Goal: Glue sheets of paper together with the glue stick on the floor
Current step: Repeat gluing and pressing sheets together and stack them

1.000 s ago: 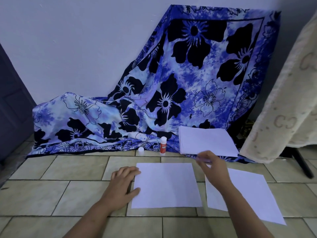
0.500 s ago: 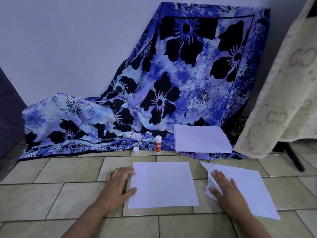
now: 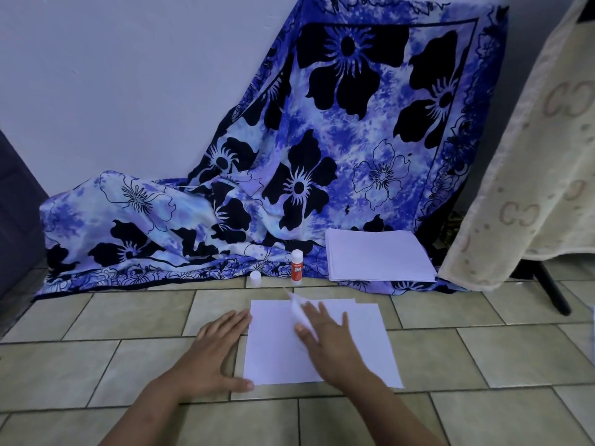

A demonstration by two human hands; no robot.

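Note:
Two white sheets lie on the tiled floor. The lower sheet [image 3: 273, 349] is flat, and the upper sheet [image 3: 370, 342] overlaps it, shifted to the right, with its left corner curled up. My left hand [image 3: 215, 352] rests flat on the tiles, fingers straight, touching the lower sheet's left edge. My right hand [image 3: 331, 342] presses on the upper sheet with straight fingers, the thumb beside the curled corner. The glue stick [image 3: 297, 267] stands upright and uncapped behind the sheets, with its white cap [image 3: 255, 278] to its left. A stack of paper [image 3: 380, 255] lies at the back right.
A blue floral cloth [image 3: 289, 175] drapes from the wall onto the floor behind the work spot. A beige towel [image 3: 531, 175] hangs at the right over a black stand leg [image 3: 552, 294]. A dark door [image 3: 16, 226] is at the left.
My right hand has slid the right-hand sheet leftwards until it overlaps the middle sheet, and that sheet's left corner has curled up. My left hand has stayed at the sheet's left edge.

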